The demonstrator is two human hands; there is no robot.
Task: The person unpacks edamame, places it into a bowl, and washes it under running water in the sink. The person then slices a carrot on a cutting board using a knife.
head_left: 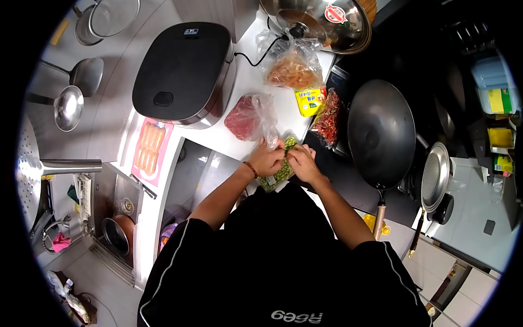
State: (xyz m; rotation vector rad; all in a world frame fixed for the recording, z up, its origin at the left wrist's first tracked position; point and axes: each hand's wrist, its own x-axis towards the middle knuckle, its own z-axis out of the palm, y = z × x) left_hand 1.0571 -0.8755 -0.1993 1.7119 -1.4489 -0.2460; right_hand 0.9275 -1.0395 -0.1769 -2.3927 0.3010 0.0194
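**Pack of green peas (283,173) in a two-handed pinch**

The left hand (266,159) and right hand (303,162) are pinching its wrapping near the counter (211,140) edge, beside bagged meat (243,117). It is probably feeling light, slippery and crushable, its sides offering the surest hold.

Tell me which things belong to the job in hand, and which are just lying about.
Job in hand:
pack of green vegetables, held by left hand and right hand

Apparently just lying about:
bagged red meat
sausages
yellow packet
bag of red pieces
wok
black-topped appliance
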